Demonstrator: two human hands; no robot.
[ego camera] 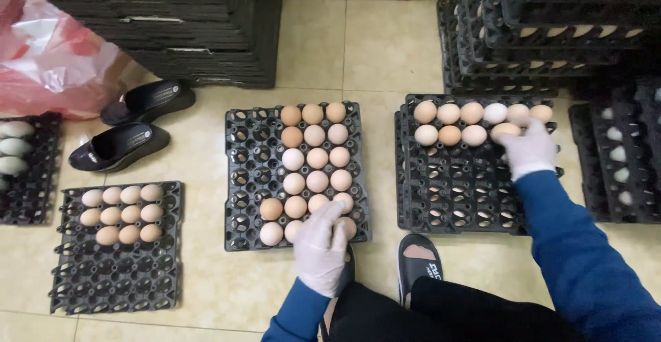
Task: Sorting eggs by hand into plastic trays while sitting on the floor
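Both hands wear thin white gloves below blue sleeves. My left hand (320, 244) rests on the near right corner of the middle black egg tray (241, 177), its fingers on the brown eggs (315, 157) there; whether it grips one I cannot tell. The eggs fill that tray's right half. My right hand (529, 149) reaches over the right stack of black trays (454, 190) and closes around a pale egg (504, 130) in the second row. Two rows of eggs lie along that tray's far edge.
A third tray (117, 273) at left holds several eggs in its far part. Black shoes (120, 146) and a red plastic bag (48, 59) lie beyond it. Tall stacks of empty trays (206, 25) stand at the back, more filled trays at right (620, 156). My sandalled foot (418, 259) is by the trays.
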